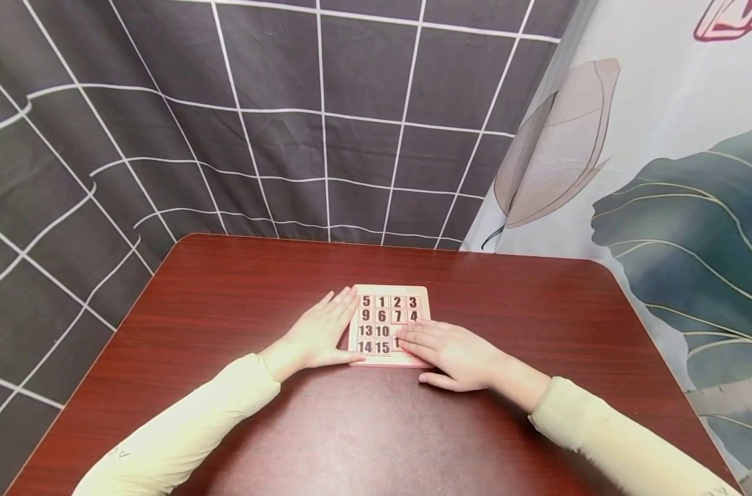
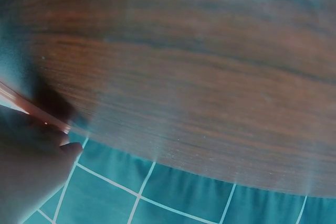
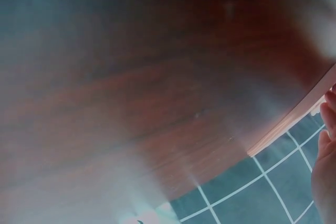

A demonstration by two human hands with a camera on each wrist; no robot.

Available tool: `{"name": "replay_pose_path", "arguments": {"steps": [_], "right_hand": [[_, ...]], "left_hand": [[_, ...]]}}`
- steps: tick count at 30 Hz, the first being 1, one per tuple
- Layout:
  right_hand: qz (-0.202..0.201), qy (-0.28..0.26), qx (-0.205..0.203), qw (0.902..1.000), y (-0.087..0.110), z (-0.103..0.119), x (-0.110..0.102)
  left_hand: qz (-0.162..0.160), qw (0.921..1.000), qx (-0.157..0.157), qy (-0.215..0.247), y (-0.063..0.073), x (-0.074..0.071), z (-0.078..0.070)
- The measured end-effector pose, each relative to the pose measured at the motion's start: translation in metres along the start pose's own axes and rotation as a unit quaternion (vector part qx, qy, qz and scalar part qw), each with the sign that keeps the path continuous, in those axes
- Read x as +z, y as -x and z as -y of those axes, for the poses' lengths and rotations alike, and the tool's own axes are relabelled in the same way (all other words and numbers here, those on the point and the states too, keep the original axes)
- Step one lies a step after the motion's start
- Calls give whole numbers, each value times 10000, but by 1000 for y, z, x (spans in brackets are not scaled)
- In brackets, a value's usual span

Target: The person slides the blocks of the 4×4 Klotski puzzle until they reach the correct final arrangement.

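A sliding number puzzle (image 1: 388,290) with a pale frame lies flat on the table, its black-printed tiles facing up. The top row reads 5, 1, 2, 3, and the second 9, 6, 7, 4. Along the puzzle's left edge rests my left hand (image 1: 322,334), fingers extended and thumb at the near left corner. My right hand (image 1: 453,355) reaches in from the right, its outstretched fingers over the lower right tiles, hiding several of them. Under those fingertips shows part of a tile (image 1: 397,342). Both wrist views catch only the puzzle's side edge (image 3: 294,114) beside the hand.
The reddish-brown wooden table (image 1: 258,275) extends around the puzzle on every side. Behind it hangs a dark curtain with white grid lines (image 1: 363,151). A white curtain with leaf patterns (image 1: 679,207) hangs at the right.
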State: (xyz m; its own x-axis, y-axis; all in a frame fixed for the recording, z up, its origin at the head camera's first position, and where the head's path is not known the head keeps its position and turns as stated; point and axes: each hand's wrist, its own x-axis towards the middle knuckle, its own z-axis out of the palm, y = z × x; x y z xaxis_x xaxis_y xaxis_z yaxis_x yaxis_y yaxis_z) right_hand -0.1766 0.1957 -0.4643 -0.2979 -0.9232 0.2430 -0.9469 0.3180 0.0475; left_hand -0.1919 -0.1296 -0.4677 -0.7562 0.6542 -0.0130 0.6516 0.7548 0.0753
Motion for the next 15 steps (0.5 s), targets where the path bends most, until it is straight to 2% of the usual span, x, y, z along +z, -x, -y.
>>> {"name": "replay_pose_path", "arguments": {"steps": [15], "right_hand": [[270, 49, 369, 9989, -4, -12, 5]], "left_hand": [[49, 10000, -1, -31, -1, 0, 0]]}}
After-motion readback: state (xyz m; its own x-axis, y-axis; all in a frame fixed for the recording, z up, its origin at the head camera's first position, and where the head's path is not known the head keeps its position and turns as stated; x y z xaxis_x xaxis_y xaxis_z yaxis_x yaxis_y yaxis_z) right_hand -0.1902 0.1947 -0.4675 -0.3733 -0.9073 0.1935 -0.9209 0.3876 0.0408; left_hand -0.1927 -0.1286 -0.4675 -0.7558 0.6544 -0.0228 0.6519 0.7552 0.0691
